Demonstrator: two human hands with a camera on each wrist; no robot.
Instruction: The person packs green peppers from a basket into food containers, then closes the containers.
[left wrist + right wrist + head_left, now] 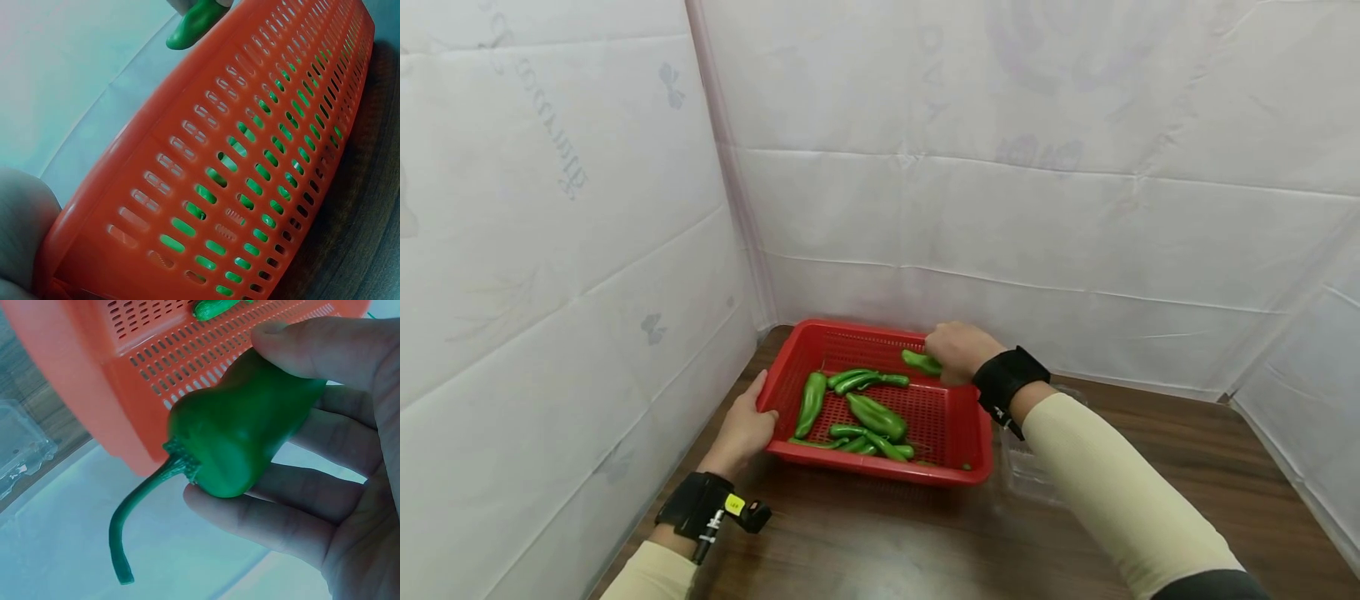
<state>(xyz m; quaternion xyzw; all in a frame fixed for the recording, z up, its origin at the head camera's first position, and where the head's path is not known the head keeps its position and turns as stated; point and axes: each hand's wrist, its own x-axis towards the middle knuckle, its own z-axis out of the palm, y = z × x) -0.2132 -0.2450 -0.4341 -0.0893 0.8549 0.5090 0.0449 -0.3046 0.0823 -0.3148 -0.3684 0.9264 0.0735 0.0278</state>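
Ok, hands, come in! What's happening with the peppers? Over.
Left hand gripping red basket; right hand holding green pepper. Other peppers inside. Nothing seems in the way.

A screened-off booth is shown, closed in on three sides by pale creased sheets [1022, 217] marked with faint lettering; a dark wood-grain bench [1180, 467] is enclosed by them, and whether a home, shop or lab lies beyond cannot be told

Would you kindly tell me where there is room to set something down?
Bare wooden tabletop lies in front of the red basket and between the right sleeve and the right sheeting. The basket's left and middle are crowded with green peppers.
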